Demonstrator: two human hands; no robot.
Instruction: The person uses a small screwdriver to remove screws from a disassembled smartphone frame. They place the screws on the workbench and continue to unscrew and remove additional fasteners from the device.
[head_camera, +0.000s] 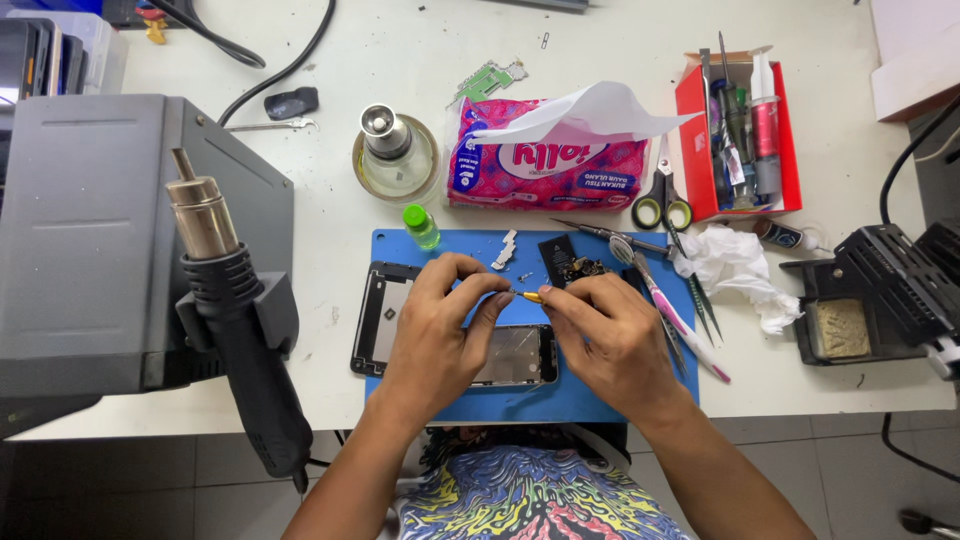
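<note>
A white tabletop (400, 60) carries everything. At its left stands a grey hot-air station (90, 240) with its black handpiece (240, 330) docked. A blue work mat (560, 395) lies in front of the person, with a pink tissue pack (550, 160) and a red tool box (695, 140) behind it. On the mat rests an opened phone (515, 355), partly under the hands. Above it, the left hand (440, 330) and right hand (610, 335) meet, each grip pinched narrow on a small yellow part (531, 296) between their fingertips.
</note>
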